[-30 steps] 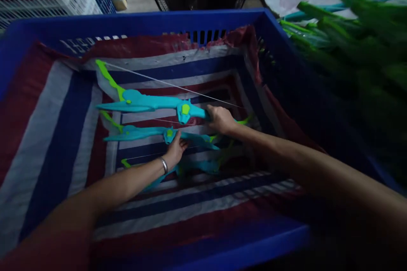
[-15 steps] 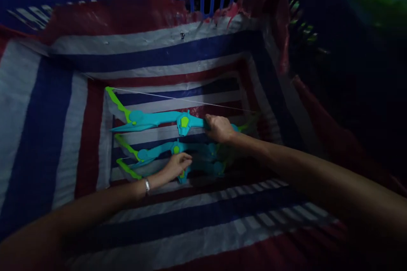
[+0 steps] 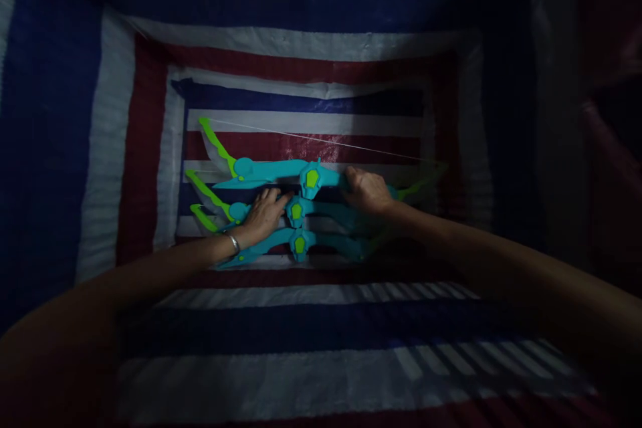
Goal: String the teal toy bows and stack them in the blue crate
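**Three bows in a lined container, head view.** The top bow (image 3: 281, 172), teal with green tips, is lying on the floor of a striped liner (image 3: 301, 47). The right hand (image 3: 368, 190) is holding it at the handle, its fingers (image 3: 354, 178) clenching around the grip just right of the green centre badge. Its string (image 3: 321, 140) is running straight on the far side of those fingers.

The middle bow (image 3: 297, 208) is lying just nearer than the right fingers. The left hand (image 3: 263, 212) is resting palm down on this bow's left limb, its fingers (image 3: 273, 198) released and spread, grasping nothing. The bottom bow (image 3: 299, 242) is lying just nearer than the left fingers; whether it is touching the middle bow cannot be told. A bracelet (image 3: 232, 241) is circling the left wrist. The liner's red, white and blue walls are rising on every side of both hands.

**Risk (judgement).** The bows are nesting closely. A green tip left of the left fingers, or the thin string, could be snagging a neighbouring bow if one is shifted. The dim light is making the string hard to follow.
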`<control>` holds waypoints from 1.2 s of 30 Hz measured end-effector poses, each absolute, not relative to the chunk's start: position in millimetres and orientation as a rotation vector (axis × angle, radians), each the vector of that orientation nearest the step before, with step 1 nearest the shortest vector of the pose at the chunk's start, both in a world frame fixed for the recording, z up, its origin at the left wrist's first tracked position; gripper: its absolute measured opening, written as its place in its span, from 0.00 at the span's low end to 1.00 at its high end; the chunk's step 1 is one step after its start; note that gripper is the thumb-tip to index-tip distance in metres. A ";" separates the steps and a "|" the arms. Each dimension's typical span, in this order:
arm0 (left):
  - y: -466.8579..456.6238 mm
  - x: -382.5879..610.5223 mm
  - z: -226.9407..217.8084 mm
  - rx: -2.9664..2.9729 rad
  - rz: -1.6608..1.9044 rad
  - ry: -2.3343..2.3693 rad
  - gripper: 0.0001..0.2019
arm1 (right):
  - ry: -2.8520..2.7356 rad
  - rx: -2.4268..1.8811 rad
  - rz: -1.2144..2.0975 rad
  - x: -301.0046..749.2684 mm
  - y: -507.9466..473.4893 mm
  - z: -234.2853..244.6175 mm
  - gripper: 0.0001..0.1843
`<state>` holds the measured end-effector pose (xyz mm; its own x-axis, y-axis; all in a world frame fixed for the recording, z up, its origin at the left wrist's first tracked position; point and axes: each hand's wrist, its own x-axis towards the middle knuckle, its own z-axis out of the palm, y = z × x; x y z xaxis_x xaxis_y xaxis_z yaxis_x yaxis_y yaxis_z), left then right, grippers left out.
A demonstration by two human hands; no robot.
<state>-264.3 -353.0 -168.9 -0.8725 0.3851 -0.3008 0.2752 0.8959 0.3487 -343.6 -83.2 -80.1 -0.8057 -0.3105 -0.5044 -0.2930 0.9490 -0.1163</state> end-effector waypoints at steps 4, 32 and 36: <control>-346.5 -267.2 -167.6 0.440 0.397 2.693 0.24 | 2.540 -0.472 -0.049 -349.1 -101.9 -93.9 0.16; -343.2 -259.9 -185.0 0.462 0.416 2.757 0.31 | 2.613 -0.538 0.148 -360.2 -124.0 -147.3 0.28; -346.1 -259.3 -180.9 0.482 0.496 2.759 0.29 | 2.618 -0.505 0.127 -360.3 -128.1 -146.7 0.30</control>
<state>-259.3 -346.1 -180.9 -0.8999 0.3726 -0.2266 0.2702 0.8843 0.3808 -360.3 -128.1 -146.7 -0.8231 -0.3289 -0.4630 -0.3722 0.9282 0.0024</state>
